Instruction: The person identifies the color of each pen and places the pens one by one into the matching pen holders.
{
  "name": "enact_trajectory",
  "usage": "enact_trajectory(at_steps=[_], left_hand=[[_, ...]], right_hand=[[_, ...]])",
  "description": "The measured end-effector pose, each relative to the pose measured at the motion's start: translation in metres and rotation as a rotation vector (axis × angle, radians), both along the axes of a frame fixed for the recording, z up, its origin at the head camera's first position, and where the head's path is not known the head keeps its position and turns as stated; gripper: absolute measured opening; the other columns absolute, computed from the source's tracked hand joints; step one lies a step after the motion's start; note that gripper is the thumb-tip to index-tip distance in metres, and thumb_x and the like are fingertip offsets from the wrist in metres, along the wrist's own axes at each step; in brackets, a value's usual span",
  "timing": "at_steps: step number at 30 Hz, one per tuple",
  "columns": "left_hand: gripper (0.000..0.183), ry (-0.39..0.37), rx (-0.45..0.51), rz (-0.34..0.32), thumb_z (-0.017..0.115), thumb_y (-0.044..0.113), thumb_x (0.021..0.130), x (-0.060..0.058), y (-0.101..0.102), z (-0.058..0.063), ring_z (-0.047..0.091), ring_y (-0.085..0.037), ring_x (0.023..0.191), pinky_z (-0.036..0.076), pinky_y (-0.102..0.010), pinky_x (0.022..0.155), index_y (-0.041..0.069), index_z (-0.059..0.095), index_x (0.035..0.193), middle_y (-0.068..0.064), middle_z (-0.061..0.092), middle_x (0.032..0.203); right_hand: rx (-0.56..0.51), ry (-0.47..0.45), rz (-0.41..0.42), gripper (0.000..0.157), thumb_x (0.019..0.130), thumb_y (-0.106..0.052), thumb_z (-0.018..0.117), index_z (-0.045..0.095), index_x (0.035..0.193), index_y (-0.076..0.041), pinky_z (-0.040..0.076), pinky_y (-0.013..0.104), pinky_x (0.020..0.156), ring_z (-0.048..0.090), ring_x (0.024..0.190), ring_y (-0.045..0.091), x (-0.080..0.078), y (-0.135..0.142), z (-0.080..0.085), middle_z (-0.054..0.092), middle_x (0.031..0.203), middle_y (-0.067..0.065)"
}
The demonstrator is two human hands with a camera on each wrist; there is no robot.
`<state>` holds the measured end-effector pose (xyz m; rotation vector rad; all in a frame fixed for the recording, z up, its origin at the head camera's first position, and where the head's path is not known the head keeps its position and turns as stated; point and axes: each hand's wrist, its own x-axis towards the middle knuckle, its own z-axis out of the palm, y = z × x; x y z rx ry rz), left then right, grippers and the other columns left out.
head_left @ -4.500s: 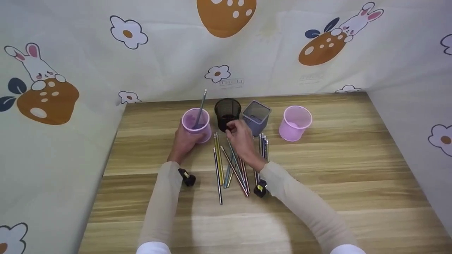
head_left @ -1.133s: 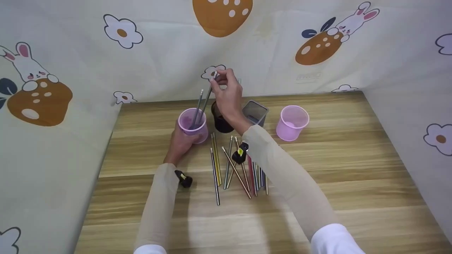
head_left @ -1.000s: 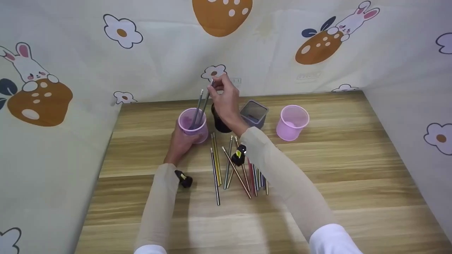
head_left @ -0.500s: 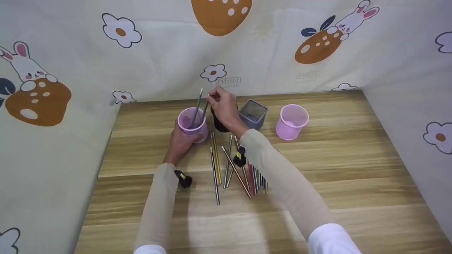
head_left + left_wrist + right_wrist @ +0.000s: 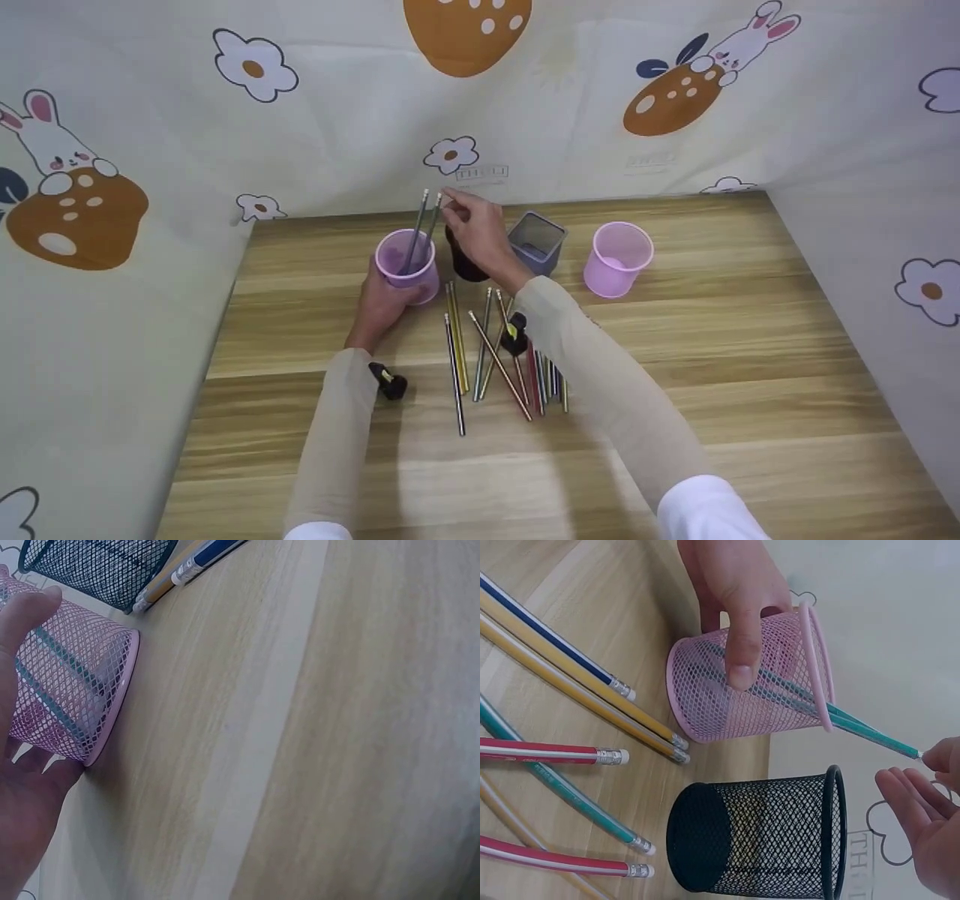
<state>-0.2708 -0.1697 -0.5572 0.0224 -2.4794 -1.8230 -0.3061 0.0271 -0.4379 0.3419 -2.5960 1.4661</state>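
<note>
My left hand (image 5: 384,306) grips a pink mesh pencil cup (image 5: 735,701) around its side, the thumb lying across the front mesh in the right wrist view. Two green pencils (image 5: 870,735) lean inside this cup, eraser ends up and well above the rim. My right hand (image 5: 480,229) hovers by those erasers, a fingertip right at one of them and the other fingers spread away from the pencil. Below the hands, several striped pencils (image 5: 456,352) in yellow, blue, red and green lie on the wooden table (image 5: 300,405).
A black round mesh cup (image 5: 772,832) stands just right of the held cup, partly behind my right arm in the head view. Further right are a grey square mesh cup (image 5: 537,244) and a second pink cup (image 5: 616,262). Patterned cloth walls (image 5: 345,120) rise behind the table and along its sides.
A second green pencil has joined the first in the pink cup; my right hand brought it over, lowered it in and loosened its fingers from it. My left hand has kept its grip.
</note>
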Motion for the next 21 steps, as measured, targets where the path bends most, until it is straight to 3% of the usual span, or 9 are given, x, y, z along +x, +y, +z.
enact_trajectory(at_steps=[5,12,21], left_hand=[[0.096,0.006,-0.01,-0.017,0.087,0.008,0.07,0.001,-0.001,0.001,0.047,-0.031,0.136,0.034,-0.044,0.119,0.004,0.033,0.149,-0.019,0.05,0.146],[0.096,-0.006,-0.039,-0.027,0.087,0.011,0.072,0.002,-0.001,0.002,0.047,-0.029,0.135,0.034,-0.043,0.119,0.006,0.032,0.15,-0.017,0.05,0.145],[0.095,-0.003,-0.006,-0.016,0.086,0.007,0.071,0.001,-0.001,0.001,0.047,-0.03,0.134,0.034,-0.042,0.119,0.005,0.033,0.15,-0.018,0.05,0.145]], right_hand=[[-0.031,-0.018,0.005,0.034,0.098,-0.01,0.061,0.066,0.131,-0.008,0.058,0.03,0.091,0.072,0.099,0.022,0.002,0.004,-0.004,0.076,0.108,0.012],[-0.089,-0.033,-0.006,0.023,0.095,-0.009,0.064,0.071,0.116,-0.004,0.058,0.029,0.085,0.071,0.094,0.023,0.016,0.014,-0.011,0.074,0.103,0.013],[-0.04,-0.035,-0.01,0.016,0.093,-0.009,0.067,0.073,0.107,-0.002,0.058,0.03,0.081,0.071,0.089,0.022,0.032,0.032,-0.012,0.075,0.099,0.012]])
